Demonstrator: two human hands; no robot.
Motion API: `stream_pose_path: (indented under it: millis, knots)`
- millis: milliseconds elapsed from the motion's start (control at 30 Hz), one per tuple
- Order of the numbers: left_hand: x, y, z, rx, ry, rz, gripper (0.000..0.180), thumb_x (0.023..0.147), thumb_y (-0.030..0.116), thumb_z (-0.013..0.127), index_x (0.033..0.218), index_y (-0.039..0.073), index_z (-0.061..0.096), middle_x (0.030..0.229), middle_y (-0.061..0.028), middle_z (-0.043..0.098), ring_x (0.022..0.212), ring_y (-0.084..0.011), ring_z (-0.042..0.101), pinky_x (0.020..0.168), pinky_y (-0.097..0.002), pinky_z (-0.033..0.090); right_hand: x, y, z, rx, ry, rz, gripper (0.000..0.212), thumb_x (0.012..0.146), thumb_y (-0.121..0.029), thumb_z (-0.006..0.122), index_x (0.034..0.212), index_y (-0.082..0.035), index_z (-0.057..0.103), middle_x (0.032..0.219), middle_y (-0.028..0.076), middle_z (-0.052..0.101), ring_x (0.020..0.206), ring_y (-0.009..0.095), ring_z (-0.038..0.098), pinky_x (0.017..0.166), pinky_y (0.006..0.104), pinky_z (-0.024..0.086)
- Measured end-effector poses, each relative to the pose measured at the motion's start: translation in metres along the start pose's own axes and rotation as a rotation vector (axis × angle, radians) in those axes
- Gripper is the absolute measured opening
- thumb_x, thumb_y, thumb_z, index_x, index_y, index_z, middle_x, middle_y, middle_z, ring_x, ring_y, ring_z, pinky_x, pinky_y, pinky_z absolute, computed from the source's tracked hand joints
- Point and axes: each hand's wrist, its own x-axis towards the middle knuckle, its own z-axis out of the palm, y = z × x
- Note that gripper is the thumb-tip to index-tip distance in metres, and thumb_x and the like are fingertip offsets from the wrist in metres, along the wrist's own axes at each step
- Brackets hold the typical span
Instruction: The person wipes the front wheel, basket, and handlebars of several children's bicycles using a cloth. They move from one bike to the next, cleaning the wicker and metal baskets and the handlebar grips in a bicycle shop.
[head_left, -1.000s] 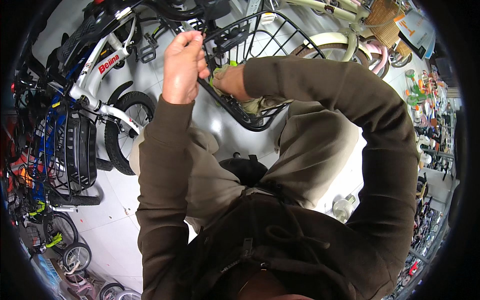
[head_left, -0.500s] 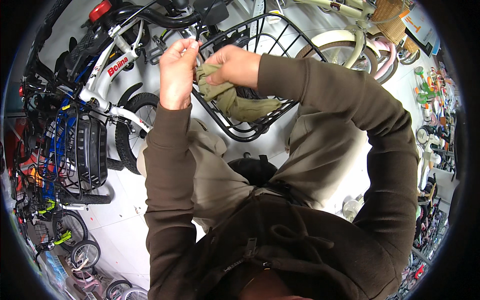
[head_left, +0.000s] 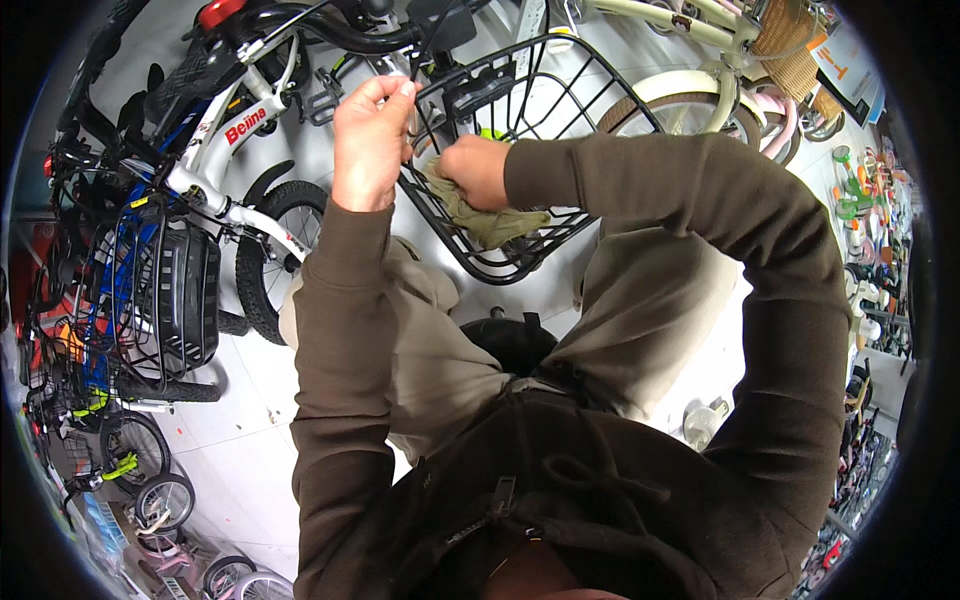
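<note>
A black wire bicycle basket [head_left: 503, 277] lies in front of me at the top centre. My left hand [head_left: 368, 150] is closed at its left rim, fingers curled around the edge beside a thin black cable; the fingertips are partly hidden. Inside the basket, my right hand [head_left: 474, 172] is a closed fist around an olive-green cloth [head_left: 492, 226]. The cloth spreads from under the knuckles over the basket's wires. Beneath the wires part of a dark wheel shows, and a small yellow-green piece [head_left: 491, 134] is visible above the right hand.
A white bike frame [head_left: 215, 150] with a red bell [head_left: 220, 12] stands at the left. Further left are more bikes and a black basket [head_left: 188, 300]. A cream bike [head_left: 725, 90] is at the upper right. A clear jar-like thing [head_left: 703, 422] sits on the floor by my right leg.
My right hand has turned into a fist and moved slightly down into the basket, pressing the cloth flatter. The left hand stays at the rim. The basket and bikes appear slightly shifted right.
</note>
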Motion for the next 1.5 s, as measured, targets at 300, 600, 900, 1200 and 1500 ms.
stream_pose_path:
  millis: [300,600,900,1200,1500]
  knots:
    - [-0.001,-0.002,0.0,-0.029,-0.03,0.024,0.012,0.09,0.014,0.056,0.092,0.004,0.06,0.057,0.0091,0.041,0.046,-0.0001,0.031,0.04,-0.0185,0.028,-0.03,-0.018,-0.017,0.195,-0.515,0.322,0.013,0.067,-0.004,0.052,0.075,0.001,0.062,0.066,0.021,0.06,0.072,0.036,0.061,0.066,0.0417,0.049]
    - [0.002,-0.008,0.004,0.021,-0.042,0.11,0.008,0.086,0.006,0.057,0.086,0.0,0.061,0.078,-0.0014,0.059,0.069,-0.0067,0.05,0.065,-0.0217,0.042,-0.054,0.005,-0.11,-0.673,-0.246,0.195,0.006,0.067,-0.009,0.065,0.072,-0.007,0.067,0.071,0.014,0.064,0.074,0.031,0.064,0.064,0.0409,0.052]
    - [0.006,-0.012,0.008,0.014,-0.048,0.126,0.007,0.086,0.006,0.057,0.082,0.0,0.06,0.068,0.0041,0.051,0.061,-0.0036,0.041,0.055,-0.0205,0.036,-0.029,0.029,-0.024,-0.183,-0.071,-0.102,0.021,0.066,-0.005,0.064,0.086,-0.003,0.059,0.074,0.019,0.06,0.071,0.038,0.059,0.064,0.0428,0.049]
    - [0.007,-0.011,0.001,0.065,-0.048,0.155,0.01,0.086,0.008,0.057,0.086,-0.001,0.062,0.074,0.0004,0.058,0.067,-0.0057,0.049,0.062,-0.0214,0.041,-0.049,0.036,-0.067,-0.437,-0.641,-0.035,0.008,0.066,-0.009,0.064,0.073,-0.007,0.066,0.075,0.015,0.065,0.075,0.031,0.064,0.066,0.0396,0.052]
    - [0.007,-0.011,0.003,0.056,-0.039,0.18,0.01,0.086,0.008,0.057,0.086,-0.001,0.062,0.071,0.0009,0.056,0.064,-0.0047,0.046,0.059,-0.0207,0.039,-0.054,0.039,-0.068,0.235,-0.349,-0.161,0.036,0.06,0.006,0.057,0.091,-0.007,0.069,0.088,0.015,0.067,0.084,0.031,0.063,0.072,0.0371,0.05]
